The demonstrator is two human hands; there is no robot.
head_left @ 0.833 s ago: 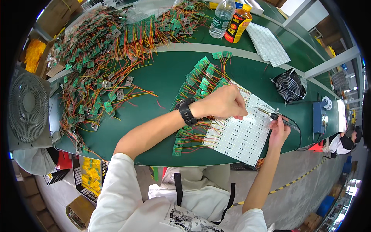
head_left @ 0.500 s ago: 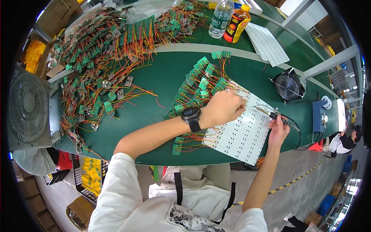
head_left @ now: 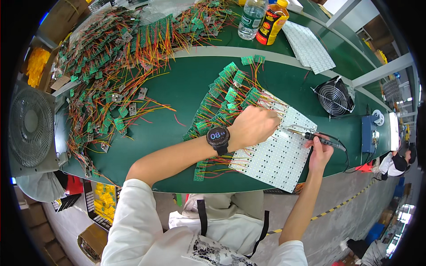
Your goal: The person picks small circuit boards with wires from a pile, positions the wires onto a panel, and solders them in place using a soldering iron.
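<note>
My right hand (head_left: 320, 155) grips a soldering iron (head_left: 327, 141) with a black handle, its metal tip pointing left over a white circuit panel (head_left: 275, 166) dotted with rows of dark spots. Close to that tip, my left hand (head_left: 255, 125) is closed above the panel, fingers curled down; what they pinch is hidden. A dark watch sits on my left wrist. Small green circuit boards (head_left: 205, 107) with red and yellow wires lie in overlapping rows left of the panel. Some of their wires reach onto the panel's edges.
Heaped wired boards (head_left: 106, 48) cover the table's far left. A small black fan (head_left: 333, 98) and a blue box-shaped device (head_left: 369, 133) stand right. Two bottles (head_left: 272, 22) and more white panels (head_left: 309, 46) lie beyond the rail. A large fan (head_left: 33, 124) stands at left.
The soldering iron in my right hand has moved left and slightly down, bringing its tip nearer my left fingers. My left hand has barely shifted.
</note>
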